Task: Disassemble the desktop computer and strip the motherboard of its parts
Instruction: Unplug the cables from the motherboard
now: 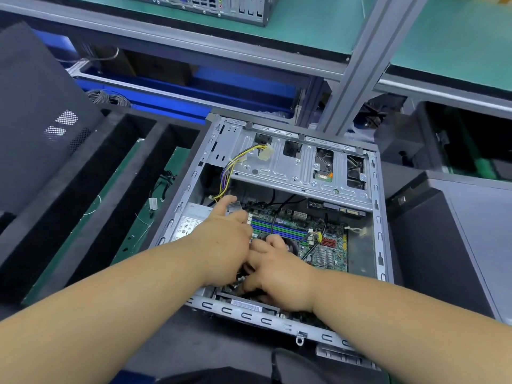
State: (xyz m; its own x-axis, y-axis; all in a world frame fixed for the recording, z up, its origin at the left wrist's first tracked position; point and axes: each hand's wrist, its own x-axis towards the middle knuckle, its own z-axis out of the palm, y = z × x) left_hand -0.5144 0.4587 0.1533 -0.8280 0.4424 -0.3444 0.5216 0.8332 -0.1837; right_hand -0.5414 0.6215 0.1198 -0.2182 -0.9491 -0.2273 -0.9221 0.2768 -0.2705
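Observation:
An open grey desktop case (378, 217) lies on its side in front of me. Inside it is the green motherboard (329, 250) with green and blue memory slots (279, 230). A bundle of yellow and purple power cables (235, 164) runs over the drive cage (299, 167). Both hands reach into the case near its front edge. My left hand (224, 245) has its forefinger stretched toward the cables; its other fingers curl down out of sight. My right hand (279, 273) is bent over the board beside it, fingertips hidden. What either hand holds is hidden.
The power supply (188, 223) sits at the case's left. Black foam trays (91, 206) lie to the left, a black side panel (36, 117) leans at far left. Black computer cases (454, 245) stand at right. Another computer (221, 6) sits on the green upper shelf behind an aluminium post (357, 67).

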